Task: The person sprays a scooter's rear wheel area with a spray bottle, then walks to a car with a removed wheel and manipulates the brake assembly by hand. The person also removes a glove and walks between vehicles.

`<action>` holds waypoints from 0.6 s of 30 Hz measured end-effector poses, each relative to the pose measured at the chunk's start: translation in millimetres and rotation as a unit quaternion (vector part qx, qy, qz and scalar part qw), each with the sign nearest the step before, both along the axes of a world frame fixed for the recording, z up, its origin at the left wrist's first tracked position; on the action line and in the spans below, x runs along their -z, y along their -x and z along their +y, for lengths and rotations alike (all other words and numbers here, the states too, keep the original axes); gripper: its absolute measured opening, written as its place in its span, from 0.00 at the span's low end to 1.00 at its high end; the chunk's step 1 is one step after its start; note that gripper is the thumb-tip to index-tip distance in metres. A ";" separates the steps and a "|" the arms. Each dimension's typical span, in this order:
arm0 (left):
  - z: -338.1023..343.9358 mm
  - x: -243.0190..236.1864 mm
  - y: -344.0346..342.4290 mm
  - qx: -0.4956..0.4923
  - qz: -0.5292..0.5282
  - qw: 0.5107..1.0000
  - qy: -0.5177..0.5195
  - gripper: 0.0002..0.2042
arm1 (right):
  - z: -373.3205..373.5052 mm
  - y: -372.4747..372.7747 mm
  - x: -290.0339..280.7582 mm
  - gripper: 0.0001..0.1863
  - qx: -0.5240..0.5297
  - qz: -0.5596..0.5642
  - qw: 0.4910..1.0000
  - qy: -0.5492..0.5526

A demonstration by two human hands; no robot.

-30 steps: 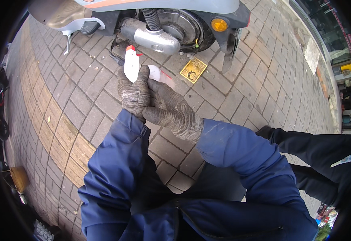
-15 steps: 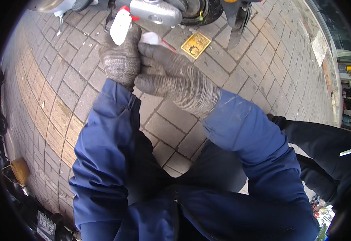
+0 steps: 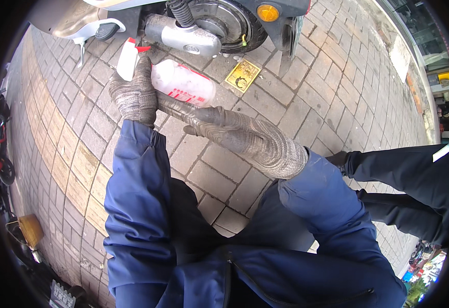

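A spray bottle (image 3: 183, 82) lies tilted on its side in the air, its translucent body marked in red. Its white trigger head (image 3: 127, 59) has a red nozzle and trigger. My left hand (image 3: 136, 97), in a grey knitted glove, is closed around the bottle's neck. Along the near side of the body, my gloved right hand (image 3: 255, 138) stretches its fingers toward my left hand. Whether those fingers touch the bottle I cannot tell. Beyond the bottle stands a scooter, with its rear wheel (image 3: 224, 25) and silver swingarm (image 3: 183, 38) showing.
A yellow printed card (image 3: 243, 75) lies on the brick paving (image 3: 219, 172) beside the wheel. At the right are another person's dark-trousered legs (image 3: 404, 169). Parked vehicles (image 3: 3, 164) line the left rim, and a shopfront (image 3: 440, 56) stands at the far right.
The bottle's body, mostly hidden behind my hands before, now shows lengthwise. My right hand has drawn back right and nearer. The view has shifted, bringing more of the scooter in.
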State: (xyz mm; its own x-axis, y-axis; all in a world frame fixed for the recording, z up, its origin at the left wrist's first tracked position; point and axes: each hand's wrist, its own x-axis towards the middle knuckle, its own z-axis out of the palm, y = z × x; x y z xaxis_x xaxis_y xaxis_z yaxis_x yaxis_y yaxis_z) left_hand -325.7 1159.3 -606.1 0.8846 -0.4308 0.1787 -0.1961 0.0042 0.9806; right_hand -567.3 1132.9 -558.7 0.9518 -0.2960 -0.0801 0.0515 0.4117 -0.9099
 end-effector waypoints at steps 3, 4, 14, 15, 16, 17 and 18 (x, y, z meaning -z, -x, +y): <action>3.6 -4.5 -0.8 0.007 -0.052 0.998 -0.017 0.16 | 4.2 16.6 3.2 0.21 0.022 -0.012 0.999 0.041; 5.1 -7.3 -2.5 -0.009 -0.027 1.000 -0.008 0.16 | 5.9 29.1 1.2 0.20 0.047 -0.024 0.994 0.091; 35.9 -15.4 -6.6 0.041 -0.170 0.979 -0.104 0.18 | -26.2 76.5 21.0 0.12 0.138 0.198 0.966 0.090; 39.2 -14.3 1.8 0.048 -0.183 0.971 -0.147 0.17 | -24.8 64.3 29.0 0.13 0.169 0.188 0.944 0.211; 41.0 -13.0 10.5 0.086 -0.234 0.959 -0.136 0.17 | -28.1 56.3 32.5 0.14 0.176 0.186 0.916 0.308; 42.7 -12.7 18.1 0.107 -0.183 0.964 -0.163 0.17 | -29.1 54.2 33.7 0.15 0.203 0.190 0.902 0.330; 41.4 -11.4 25.0 0.150 -0.158 0.965 -0.148 0.18 | -33.6 54.7 34.0 0.15 0.217 0.209 0.910 0.286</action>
